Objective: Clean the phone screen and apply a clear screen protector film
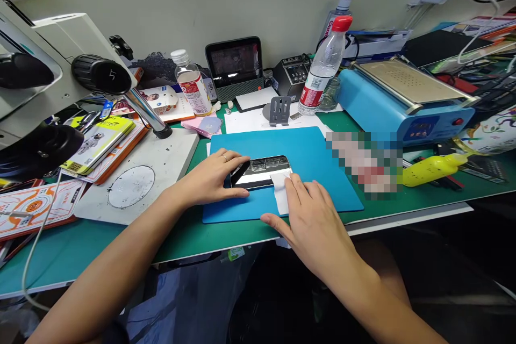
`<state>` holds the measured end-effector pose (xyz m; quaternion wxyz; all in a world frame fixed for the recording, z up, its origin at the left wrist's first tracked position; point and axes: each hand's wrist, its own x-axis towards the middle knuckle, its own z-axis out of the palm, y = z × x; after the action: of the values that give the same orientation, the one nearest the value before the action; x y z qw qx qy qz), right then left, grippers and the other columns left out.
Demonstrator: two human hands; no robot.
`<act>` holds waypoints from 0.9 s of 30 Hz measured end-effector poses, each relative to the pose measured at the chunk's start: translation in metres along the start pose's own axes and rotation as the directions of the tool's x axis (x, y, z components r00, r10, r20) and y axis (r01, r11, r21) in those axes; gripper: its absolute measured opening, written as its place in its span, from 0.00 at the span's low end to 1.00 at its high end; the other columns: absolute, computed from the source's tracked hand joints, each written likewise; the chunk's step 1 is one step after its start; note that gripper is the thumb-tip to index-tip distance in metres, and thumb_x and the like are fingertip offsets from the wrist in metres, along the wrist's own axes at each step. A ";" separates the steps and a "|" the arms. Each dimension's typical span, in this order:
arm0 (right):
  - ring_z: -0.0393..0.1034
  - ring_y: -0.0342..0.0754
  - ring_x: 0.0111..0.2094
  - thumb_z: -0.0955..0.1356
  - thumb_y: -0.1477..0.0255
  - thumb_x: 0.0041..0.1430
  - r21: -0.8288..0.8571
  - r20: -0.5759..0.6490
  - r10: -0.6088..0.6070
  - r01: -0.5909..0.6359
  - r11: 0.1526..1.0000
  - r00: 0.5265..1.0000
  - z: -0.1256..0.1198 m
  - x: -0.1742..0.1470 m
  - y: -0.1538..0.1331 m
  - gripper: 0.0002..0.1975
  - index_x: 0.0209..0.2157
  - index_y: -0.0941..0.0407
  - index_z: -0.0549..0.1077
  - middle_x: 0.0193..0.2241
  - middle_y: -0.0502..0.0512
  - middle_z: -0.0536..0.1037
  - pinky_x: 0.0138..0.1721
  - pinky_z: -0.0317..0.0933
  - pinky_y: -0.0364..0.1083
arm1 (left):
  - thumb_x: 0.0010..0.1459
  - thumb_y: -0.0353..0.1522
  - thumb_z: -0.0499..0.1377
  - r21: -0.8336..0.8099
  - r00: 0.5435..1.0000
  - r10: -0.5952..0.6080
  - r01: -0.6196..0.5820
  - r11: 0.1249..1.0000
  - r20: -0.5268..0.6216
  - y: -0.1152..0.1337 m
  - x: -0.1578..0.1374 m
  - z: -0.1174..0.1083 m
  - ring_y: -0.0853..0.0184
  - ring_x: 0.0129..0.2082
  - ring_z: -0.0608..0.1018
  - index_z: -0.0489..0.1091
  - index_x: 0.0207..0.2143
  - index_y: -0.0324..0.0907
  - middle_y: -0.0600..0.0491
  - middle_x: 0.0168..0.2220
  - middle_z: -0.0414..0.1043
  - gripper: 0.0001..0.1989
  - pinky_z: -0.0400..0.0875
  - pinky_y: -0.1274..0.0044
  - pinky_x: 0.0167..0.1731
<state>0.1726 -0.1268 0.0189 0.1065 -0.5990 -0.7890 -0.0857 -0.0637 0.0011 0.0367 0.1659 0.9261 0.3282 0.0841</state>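
Observation:
A smartphone (262, 171) with a dark, glossy face lies flat on the blue mat (226, 212), reflecting light. My left hand (213, 178) grips its left end, the fingers along the far edge and the thumb by the near edge. A ring sits on one finger of that hand. Under the fingers of my right hand (312, 212) is a white wipe (280, 196), pressed onto the phone's right end. The thumb of this hand sticks out to the left over the near edge of the mat.
A microscope (97, 72) rises at the left over its pale base (173, 158). Two bottles, a red-capped one (318, 78) and a white-capped one (193, 86), stand behind. A blue heating machine (379, 102) and a yellow squeeze bottle (427, 169) are on the right.

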 end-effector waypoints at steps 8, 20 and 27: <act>0.71 0.66 0.52 0.56 0.47 0.70 0.024 0.001 0.011 -0.011 1.000 1.000 0.002 -0.003 0.005 0.42 0.62 0.72 0.68 0.59 0.75 0.75 0.57 0.65 0.65 | 0.60 0.55 0.63 -0.011 1.000 0.010 -0.010 1.000 -0.003 -0.004 0.000 0.002 0.51 0.59 0.71 0.61 0.67 0.43 0.42 0.61 0.69 0.41 0.69 0.60 0.58; 0.70 0.67 0.54 0.59 0.49 0.70 0.028 0.040 0.014 -0.015 1.000 0.999 0.002 -0.004 0.004 0.41 0.65 0.72 0.65 0.63 0.76 0.72 0.62 0.61 0.67 | 0.59 0.54 0.64 -0.013 1.000 0.017 -0.017 1.000 -0.009 -0.002 0.000 0.001 0.50 0.59 0.71 0.61 0.68 0.46 0.42 0.61 0.69 0.41 0.69 0.59 0.58; 0.62 0.72 0.65 0.57 0.47 0.70 0.028 0.055 -0.005 0.004 1.000 0.998 0.011 0.005 0.010 0.41 0.67 0.66 0.64 0.68 0.72 0.65 0.62 0.60 0.71 | 0.59 0.53 0.65 -0.025 1.000 0.003 -0.003 1.000 -0.015 0.000 0.001 0.001 0.50 0.58 0.72 0.62 0.67 0.46 0.42 0.61 0.69 0.40 0.69 0.59 0.57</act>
<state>0.1803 -0.1167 0.0092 0.0928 -0.5977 -0.7942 -0.0583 -0.0630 0.0016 0.0357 0.1747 0.9238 0.3271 0.0955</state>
